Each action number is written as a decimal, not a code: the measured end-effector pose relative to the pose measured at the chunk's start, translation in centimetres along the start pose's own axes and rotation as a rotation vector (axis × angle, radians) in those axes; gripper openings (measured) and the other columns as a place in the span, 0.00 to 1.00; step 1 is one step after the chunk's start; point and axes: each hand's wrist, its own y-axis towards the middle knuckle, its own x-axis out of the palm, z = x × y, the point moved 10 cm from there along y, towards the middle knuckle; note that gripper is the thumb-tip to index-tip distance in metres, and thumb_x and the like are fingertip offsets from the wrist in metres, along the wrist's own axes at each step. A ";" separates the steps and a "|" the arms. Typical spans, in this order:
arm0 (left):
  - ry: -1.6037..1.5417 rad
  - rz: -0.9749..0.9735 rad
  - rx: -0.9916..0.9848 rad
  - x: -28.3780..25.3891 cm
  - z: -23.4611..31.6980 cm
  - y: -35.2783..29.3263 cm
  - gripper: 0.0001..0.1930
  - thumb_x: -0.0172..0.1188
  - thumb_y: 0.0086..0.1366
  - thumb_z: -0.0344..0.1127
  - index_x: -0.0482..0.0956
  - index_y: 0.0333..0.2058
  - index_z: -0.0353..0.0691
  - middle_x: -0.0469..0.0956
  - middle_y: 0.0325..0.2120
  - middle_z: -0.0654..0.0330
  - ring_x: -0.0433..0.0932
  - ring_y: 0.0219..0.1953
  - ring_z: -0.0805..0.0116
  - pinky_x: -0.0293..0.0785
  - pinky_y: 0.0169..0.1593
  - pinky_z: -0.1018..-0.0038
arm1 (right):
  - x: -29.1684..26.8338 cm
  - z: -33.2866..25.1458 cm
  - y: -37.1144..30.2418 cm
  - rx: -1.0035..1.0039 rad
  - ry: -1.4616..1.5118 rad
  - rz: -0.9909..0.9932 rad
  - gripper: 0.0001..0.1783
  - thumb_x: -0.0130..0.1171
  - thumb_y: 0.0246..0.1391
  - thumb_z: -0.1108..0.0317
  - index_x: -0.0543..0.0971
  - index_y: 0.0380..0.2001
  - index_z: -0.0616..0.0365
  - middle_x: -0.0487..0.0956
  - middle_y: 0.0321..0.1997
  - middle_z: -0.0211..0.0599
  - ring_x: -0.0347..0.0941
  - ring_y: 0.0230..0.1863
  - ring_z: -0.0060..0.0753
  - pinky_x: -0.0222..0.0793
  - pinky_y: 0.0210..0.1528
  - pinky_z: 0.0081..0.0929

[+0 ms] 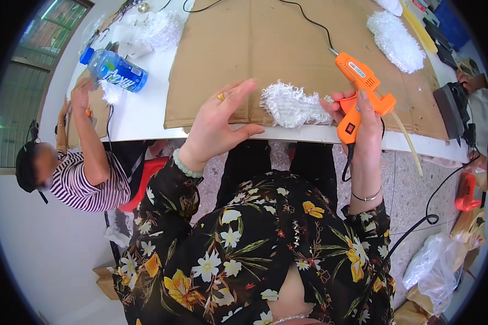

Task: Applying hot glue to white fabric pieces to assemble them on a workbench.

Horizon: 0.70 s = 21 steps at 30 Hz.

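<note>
My right hand (369, 127) is wrapped round the handle of an orange hot glue gun (359, 75), its metal nozzle pointing away and to the left. A pale glue stick (405, 138) sticks out of the gun's back end and hangs over the table edge. In front of me, at the near edge of the cardboard, lies a white shaggy strip (294, 107). The fingertips of my right hand are at its right end; whether they touch it I cannot tell. To the left of the strip my left hand (218, 120) is held empty, thumb and fingers apart.
A cardboard sheet (244, 43) covers much of the white table (152, 116). Another white shaggy piece (396, 42) lies far right, near a dark grey device (451, 111). A blue-labelled bottle (116, 69) stands out at left, beside a seated person (92, 181). Black cords trail about.
</note>
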 end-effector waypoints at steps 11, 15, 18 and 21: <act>0.275 -0.254 0.245 3.8 3.7 1.0 0.35 0.71 0.44 0.37 0.70 0.53 0.49 0.74 0.50 0.59 0.68 0.57 0.52 0.55 0.62 0.50 | 0.6 -0.1 -0.4 0.018 -0.003 -0.011 0.15 0.47 0.62 0.59 0.70 0.37 0.63 0.75 0.34 0.45 0.73 0.32 0.30 0.68 0.55 0.51; 0.239 -0.272 0.519 4.8 7.8 -1.9 0.26 0.70 0.45 0.35 0.75 0.46 0.50 0.75 0.47 0.60 0.72 0.54 0.56 0.58 0.60 0.47 | 0.4 -0.3 -0.5 0.004 0.016 0.011 0.16 0.50 0.61 0.59 0.72 0.36 0.66 0.76 0.32 0.44 0.74 0.31 0.29 0.73 0.51 0.43; 0.145 -0.018 0.610 1.2 9.9 -2.5 0.15 0.67 0.48 0.27 0.79 0.37 0.47 0.79 0.34 0.58 0.79 0.41 0.58 0.69 0.54 0.52 | 0.6 -0.6 -0.9 -0.001 0.023 -0.005 0.16 0.49 0.61 0.59 0.72 0.36 0.65 0.77 0.33 0.44 0.74 0.32 0.29 0.73 0.51 0.43; 0.119 0.163 0.353 -2.0 6.6 -1.6 0.13 0.59 0.50 0.17 0.77 0.35 0.38 0.78 0.28 0.57 0.78 0.28 0.61 0.72 0.50 0.52 | 1.0 -0.4 -0.7 0.001 0.026 -0.026 0.16 0.49 0.61 0.59 0.72 0.36 0.65 0.77 0.32 0.44 0.74 0.32 0.29 0.73 0.51 0.44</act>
